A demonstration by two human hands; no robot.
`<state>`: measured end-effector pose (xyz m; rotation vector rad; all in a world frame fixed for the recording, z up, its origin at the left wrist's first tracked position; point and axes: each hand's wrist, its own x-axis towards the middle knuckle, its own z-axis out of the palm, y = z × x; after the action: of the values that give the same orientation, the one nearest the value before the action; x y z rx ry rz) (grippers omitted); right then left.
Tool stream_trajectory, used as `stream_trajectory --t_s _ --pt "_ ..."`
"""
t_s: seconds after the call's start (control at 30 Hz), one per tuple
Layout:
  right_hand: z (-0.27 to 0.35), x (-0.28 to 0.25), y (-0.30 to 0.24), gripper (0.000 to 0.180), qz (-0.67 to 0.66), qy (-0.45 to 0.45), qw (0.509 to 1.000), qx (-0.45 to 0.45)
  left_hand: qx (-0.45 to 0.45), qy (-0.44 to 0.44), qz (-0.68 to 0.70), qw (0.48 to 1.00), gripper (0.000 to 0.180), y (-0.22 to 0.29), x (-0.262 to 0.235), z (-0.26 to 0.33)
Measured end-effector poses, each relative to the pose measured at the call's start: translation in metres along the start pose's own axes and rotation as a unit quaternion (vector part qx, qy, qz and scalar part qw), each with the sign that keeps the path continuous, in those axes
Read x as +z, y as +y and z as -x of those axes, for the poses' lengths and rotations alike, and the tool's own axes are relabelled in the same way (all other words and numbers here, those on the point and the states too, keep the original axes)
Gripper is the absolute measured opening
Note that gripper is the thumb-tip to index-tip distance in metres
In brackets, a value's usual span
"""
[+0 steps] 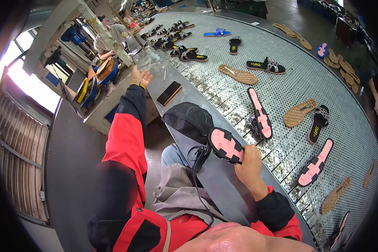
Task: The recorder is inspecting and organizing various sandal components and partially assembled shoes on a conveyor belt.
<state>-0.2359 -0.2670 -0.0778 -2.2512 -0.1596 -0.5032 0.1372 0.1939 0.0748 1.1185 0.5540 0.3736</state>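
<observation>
Closest in, the person's right hand (250, 161) is closed around the end of a pink-soled sandal (225, 145), fingers curled over its edge, holding it sole-up just above the smooth metal ledge (222, 185) that runs alongside the perforated conveyor (290, 84). A black cap (189, 119) rests on that ledge just behind the sandal, with a dark cord trailing down from it toward the lap. Right of the held sandal, more pink-soled sandals lie upside down on the mesh, one (260, 113) close by and another (316, 164) nearer the belt's outer edge, with tan insoles (299, 112) and a black strapped sandal (318, 122) between them; a small yellow mark shows on its dark footbed. Up the ledge a dark phone (169, 93) lies flat, with bare metal around it. The left hand (141, 76), at the end of a red and black sleeve, is raised palm-up with the fingers spread wide, gripping nothing, near the ledge's left edge. Beyond, the curved belt has broad open stretches of mesh between scattered pieces: a tan insole (239, 74), a black sandal (266, 66) with a yellow mark, a blue sandal (217, 32), and a packed row of black sandals (176, 44) near the far inner edge. Another person's hand (135, 28) works at the far end.
</observation>
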Motion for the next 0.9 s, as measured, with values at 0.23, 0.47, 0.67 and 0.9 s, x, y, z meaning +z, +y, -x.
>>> stream_trajectory --t_s 0.23,0.47,0.67,0.9 --pt "0.003 -0.005 0.0 0.04 -0.017 -0.003 0.999 0.036 -0.071 -0.03 -0.068 0.995 0.083 -0.051 -0.001 0.0" --pt "0.006 -0.013 0.006 0.043 -0.005 0.02 1.0 0.02 0.025 -0.199 -0.349 0.915 0.043 -0.113 0.103 0.01" --pt "0.003 -0.017 0.003 0.047 0.021 -0.032 0.999 0.001 0.234 -0.243 -0.549 0.765 0.047 -0.155 0.175 -0.042" --pt "0.002 -0.021 0.012 0.046 0.133 -0.091 0.987 0.018 0.392 -0.19 -0.781 0.448 0.102 -0.21 0.269 -0.059"
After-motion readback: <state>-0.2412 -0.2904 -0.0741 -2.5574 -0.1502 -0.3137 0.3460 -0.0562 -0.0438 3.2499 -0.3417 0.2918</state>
